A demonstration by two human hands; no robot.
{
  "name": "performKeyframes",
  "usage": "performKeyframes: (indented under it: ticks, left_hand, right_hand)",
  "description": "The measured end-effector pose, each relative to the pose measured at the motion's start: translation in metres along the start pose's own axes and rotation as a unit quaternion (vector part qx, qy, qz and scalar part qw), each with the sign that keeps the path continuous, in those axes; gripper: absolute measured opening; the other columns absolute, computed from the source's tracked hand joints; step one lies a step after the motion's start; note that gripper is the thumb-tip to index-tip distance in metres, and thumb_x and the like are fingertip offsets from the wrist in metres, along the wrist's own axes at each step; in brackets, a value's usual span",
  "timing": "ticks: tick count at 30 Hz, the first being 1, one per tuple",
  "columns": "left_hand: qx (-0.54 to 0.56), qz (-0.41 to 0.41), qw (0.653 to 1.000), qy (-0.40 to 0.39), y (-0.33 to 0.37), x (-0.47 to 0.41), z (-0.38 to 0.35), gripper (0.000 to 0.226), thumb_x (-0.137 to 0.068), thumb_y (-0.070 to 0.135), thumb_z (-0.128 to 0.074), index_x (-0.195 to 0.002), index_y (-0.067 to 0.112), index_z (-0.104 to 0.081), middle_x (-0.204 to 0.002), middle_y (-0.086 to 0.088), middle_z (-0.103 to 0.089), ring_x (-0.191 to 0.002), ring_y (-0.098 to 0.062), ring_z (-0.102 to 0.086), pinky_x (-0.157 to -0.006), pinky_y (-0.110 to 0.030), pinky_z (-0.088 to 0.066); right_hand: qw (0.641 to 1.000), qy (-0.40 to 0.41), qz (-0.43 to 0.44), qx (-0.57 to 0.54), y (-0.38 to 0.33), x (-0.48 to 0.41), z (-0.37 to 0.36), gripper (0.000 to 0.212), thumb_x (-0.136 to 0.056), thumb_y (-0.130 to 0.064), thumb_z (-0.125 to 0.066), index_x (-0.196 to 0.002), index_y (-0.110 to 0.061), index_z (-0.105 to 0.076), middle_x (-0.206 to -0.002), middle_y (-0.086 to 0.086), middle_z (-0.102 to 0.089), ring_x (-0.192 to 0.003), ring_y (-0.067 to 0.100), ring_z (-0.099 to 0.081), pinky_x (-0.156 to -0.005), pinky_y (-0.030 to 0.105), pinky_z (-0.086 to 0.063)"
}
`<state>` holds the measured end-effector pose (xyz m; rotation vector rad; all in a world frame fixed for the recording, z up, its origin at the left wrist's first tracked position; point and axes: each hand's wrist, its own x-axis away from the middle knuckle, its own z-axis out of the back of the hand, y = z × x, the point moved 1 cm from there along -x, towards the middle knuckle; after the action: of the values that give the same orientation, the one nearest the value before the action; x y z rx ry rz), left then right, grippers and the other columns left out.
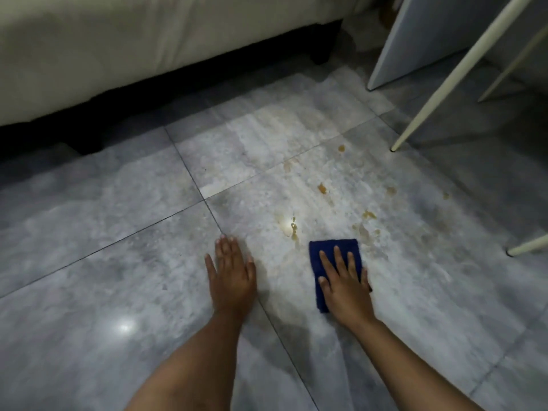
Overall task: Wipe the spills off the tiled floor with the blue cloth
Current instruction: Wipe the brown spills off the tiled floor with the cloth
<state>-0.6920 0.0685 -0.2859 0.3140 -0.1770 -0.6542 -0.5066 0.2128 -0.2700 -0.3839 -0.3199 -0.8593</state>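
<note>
The blue cloth is laid folded on the grey tiled floor, a little right of the middle of the view. It is pressed down by the right hand, which is laid flat on it with the fingers straight and slightly spread. The near half of the cloth is covered by the palm, and the far edge and left edge are left showing.

The left hand is rested flat on the bare tile just left of the cloth and apart from it. Its fingers are held straight and close together, with the thumb set out to the side. Nothing is held in it.

Amber spills are scattered over the tiles beyond the cloth and to its right. One trickle is seen just beyond the cloth's far left corner, and a smeared patch just past its far right corner. Faint pale streaks are spread across the tiles around them.

Cream-covered furniture on a dark base is seen along the top left. A grey panel is stood at the top right, with slanted white legs beside it.
</note>
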Motion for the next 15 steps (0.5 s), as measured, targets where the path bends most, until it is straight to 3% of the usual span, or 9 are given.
performKeyframes:
  ticks: [3,5,7,11,15]
  left_hand:
    - [-0.031,0.036,0.999,0.018,-0.042,-0.011,0.012,0.070,-0.094,0.043,-0.012,-0.149,0.001,-0.019,-0.157,-0.017,-0.016,-0.147,-0.027,-0.008,-0.118,-0.050,0.000]
    - [-0.046,0.056,0.997,0.022,-0.067,-0.010,0.014,0.069,-0.095,0.043,-0.010,-0.150,0.002,-0.015,-0.158,-0.017,-0.011,-0.147,-0.027,-0.003,-0.117,-0.052,0.000]
    - [-0.041,0.057,0.997,0.016,-0.075,-0.007,0.012,0.068,-0.097,0.046,-0.010,-0.151,0.005,-0.009,-0.160,-0.013,-0.004,-0.147,-0.022,0.005,-0.118,-0.049,0.004]
    - [-0.033,0.066,0.997,0.023,-0.072,-0.005,0.008,0.068,-0.097,0.046,-0.014,-0.152,0.007,-0.010,-0.160,-0.011,-0.005,-0.148,-0.020,0.003,-0.118,-0.047,0.003]
    - [-0.049,0.083,0.995,0.008,-0.076,-0.008,0.007,0.068,-0.097,0.046,-0.016,-0.153,0.009,-0.006,-0.161,-0.009,-0.002,-0.147,-0.018,0.006,-0.119,-0.047,0.002]
  right_hand:
    - [0.996,0.010,0.076,0.049,-0.023,0.029,-0.016,0.057,-0.094,-0.052,-0.001,-0.147,-0.039,0.015,-0.157,-0.004,0.015,-0.147,0.028,0.008,-0.116,0.050,0.002]
    - [0.989,0.006,0.136,0.051,-0.053,0.041,-0.029,0.055,-0.097,-0.046,-0.019,-0.151,-0.036,-0.014,-0.158,0.000,-0.013,-0.143,0.031,-0.012,-0.110,0.051,-0.006]
    - [0.981,0.003,0.181,0.064,-0.085,0.030,-0.035,0.052,-0.095,-0.042,-0.030,-0.147,-0.035,-0.027,-0.157,0.001,-0.024,-0.143,0.032,-0.017,-0.109,0.052,-0.003]
    - [0.974,0.026,0.224,0.026,-0.123,-0.034,-0.021,0.051,-0.100,-0.043,-0.022,-0.150,-0.039,-0.013,-0.161,-0.003,0.001,-0.147,0.027,0.008,-0.113,0.048,0.016]
    - [0.991,0.079,0.104,0.016,-0.097,-0.087,0.002,0.053,-0.101,-0.048,-0.021,-0.151,-0.041,-0.006,-0.161,-0.004,0.006,-0.147,0.021,0.012,-0.115,0.050,0.012]
